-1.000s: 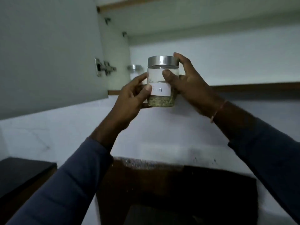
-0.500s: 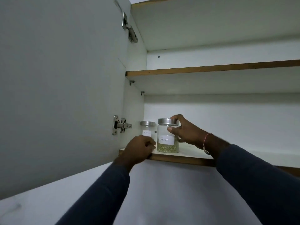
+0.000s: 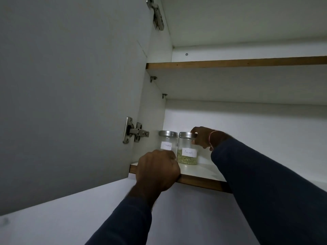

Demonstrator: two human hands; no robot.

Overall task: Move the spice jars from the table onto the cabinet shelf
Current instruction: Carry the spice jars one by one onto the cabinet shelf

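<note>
Fennel jar (image 3: 187, 149), round glass, metal lid, stands mid-frame on the white shelf (image 3: 203, 172) beside the cloves jar (image 3: 167, 140); my right hand (image 3: 201, 138) grips its lid, my left hand (image 3: 157, 169) curls over the wooden edge.

Both arms raised, left hand (image 3: 157, 171) fisted, right hand (image 3: 202, 138) gripping fennel jar (image 3: 187, 153) lid

two handwritten paper labels can be read from where i stand. the left jar (image 3: 168, 138) carries a small white label (image 3: 166, 145) that says "cloves", the pen rather faint. the right jar (image 3: 185, 144) carries a wider white label (image 3: 189, 152) that says "fennel" in thin strokes.
</note>
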